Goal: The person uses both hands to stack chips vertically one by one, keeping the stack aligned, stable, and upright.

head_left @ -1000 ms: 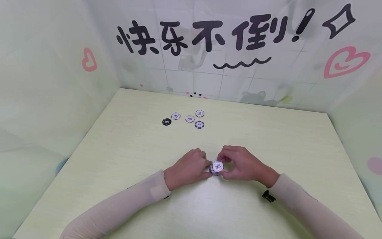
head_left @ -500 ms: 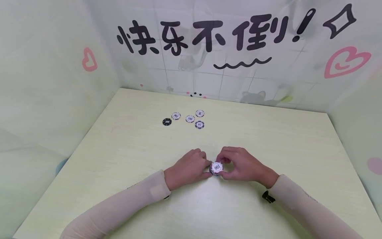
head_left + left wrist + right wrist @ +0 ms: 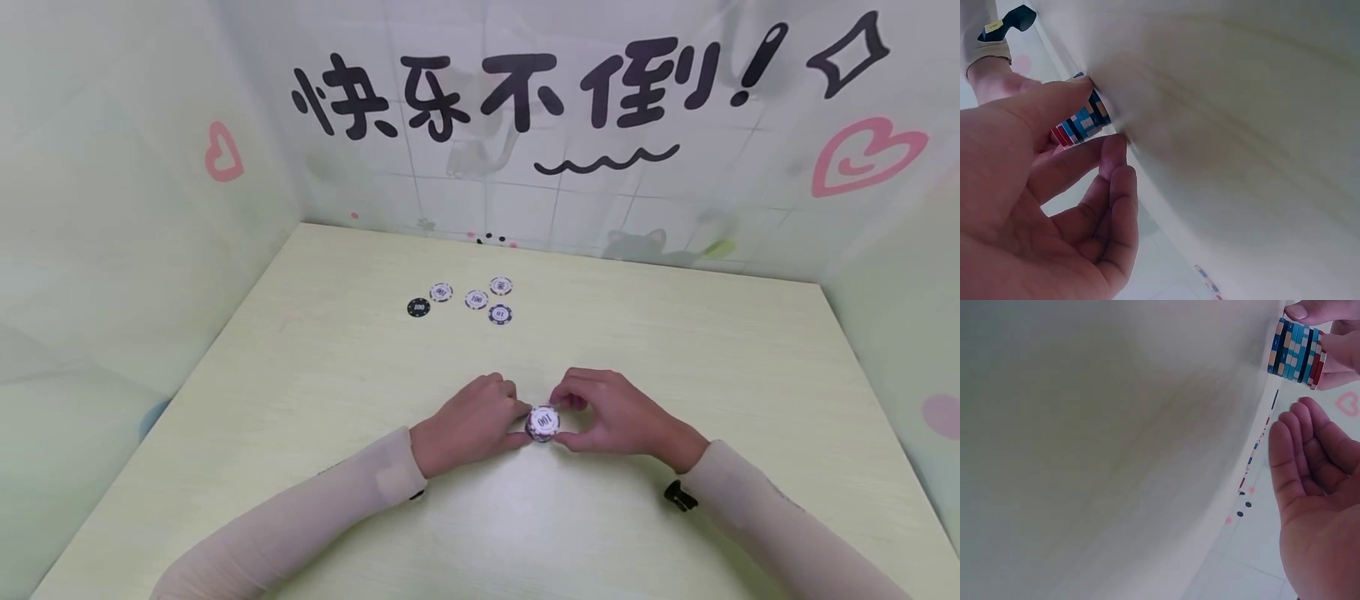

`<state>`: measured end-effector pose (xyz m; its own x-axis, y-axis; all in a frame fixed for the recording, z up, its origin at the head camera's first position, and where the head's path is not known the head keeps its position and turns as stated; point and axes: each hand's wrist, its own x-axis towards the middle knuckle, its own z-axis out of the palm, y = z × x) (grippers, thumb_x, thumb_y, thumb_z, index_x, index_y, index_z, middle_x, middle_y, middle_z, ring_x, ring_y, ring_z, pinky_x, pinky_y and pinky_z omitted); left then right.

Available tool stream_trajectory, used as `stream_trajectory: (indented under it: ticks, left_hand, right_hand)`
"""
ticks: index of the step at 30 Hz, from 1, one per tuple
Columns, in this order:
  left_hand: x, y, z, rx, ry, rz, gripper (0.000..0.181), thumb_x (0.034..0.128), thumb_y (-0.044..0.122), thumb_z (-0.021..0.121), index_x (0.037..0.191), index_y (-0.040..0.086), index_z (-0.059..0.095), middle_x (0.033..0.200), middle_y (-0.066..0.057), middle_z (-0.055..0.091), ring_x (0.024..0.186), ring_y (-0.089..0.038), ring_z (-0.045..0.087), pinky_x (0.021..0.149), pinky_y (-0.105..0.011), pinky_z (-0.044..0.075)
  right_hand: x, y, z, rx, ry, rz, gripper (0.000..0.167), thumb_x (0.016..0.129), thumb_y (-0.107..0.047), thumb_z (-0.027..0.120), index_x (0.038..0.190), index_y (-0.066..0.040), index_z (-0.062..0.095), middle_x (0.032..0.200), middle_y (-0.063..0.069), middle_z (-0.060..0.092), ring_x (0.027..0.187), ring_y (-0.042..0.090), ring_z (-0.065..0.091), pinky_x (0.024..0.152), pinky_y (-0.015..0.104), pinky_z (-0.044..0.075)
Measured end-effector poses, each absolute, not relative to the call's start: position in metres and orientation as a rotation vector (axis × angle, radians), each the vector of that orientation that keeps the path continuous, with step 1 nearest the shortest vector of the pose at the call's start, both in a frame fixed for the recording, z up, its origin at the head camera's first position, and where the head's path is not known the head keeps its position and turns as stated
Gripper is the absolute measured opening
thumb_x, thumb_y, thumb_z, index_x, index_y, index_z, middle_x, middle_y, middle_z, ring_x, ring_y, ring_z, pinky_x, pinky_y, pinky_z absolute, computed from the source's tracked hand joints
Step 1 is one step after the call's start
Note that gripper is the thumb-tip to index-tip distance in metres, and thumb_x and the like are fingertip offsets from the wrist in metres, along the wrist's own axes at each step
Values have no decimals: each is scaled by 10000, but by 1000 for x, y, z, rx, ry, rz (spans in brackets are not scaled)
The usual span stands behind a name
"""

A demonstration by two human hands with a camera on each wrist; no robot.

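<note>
A stack of poker chips point(image 3: 543, 422) stands on the table between both hands, topped by a white chip marked 100. Blue and red edges show in the side of the stack point(image 3: 1297, 350) in the right wrist view. My left hand point(image 3: 474, 423) holds it from the left, thumb at the near side and index finger at the far side. On the right, my right hand point(image 3: 618, 414) curves around the stack with its fingers point(image 3: 1300, 434) a little apart from it. Whether the right thumb touches the chips, I cannot tell.
Towards the back of the table point(image 3: 675, 333) several loose chips lie flat: a black chip point(image 3: 418, 307), white chips such as this one point(image 3: 441, 292), and a chip marked 10 point(image 3: 500, 314). A printed cloth point(image 3: 480, 200) hangs behind the table's back edge.
My right hand has drawn slightly to the right, and its fingers have come away from the top chip, which sits a touch further left. My left hand has stayed in place.
</note>
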<state>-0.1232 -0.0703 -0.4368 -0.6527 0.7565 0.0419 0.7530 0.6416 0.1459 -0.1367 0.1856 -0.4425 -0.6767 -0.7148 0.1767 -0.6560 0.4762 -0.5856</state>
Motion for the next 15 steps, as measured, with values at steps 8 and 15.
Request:
stream_trajectory:
  ticks: [8, 15]
  left_hand:
    - [-135, -78, -429, 1242, 2842, 265, 250, 950, 334, 883, 1002, 92, 843, 820, -24, 681, 756, -200, 567, 753, -357, 501]
    - [-162, -86, -421, 1144, 2887, 317, 271, 972, 280, 862, 1126, 58, 853, 909, -68, 742, 814, -221, 626, 801, -387, 536]
  right_hand:
    - [-140, 189, -448, -1166, 2583, -874, 238, 848, -189, 906, 1036, -122, 778, 914, -105, 618, 835, 76, 573, 753, 272, 526]
    - [-141, 186, -449, -1136, 2584, -850, 226, 836, -134, 908, 1017, -124, 774, 886, -108, 597, 800, 69, 554, 721, 262, 514]
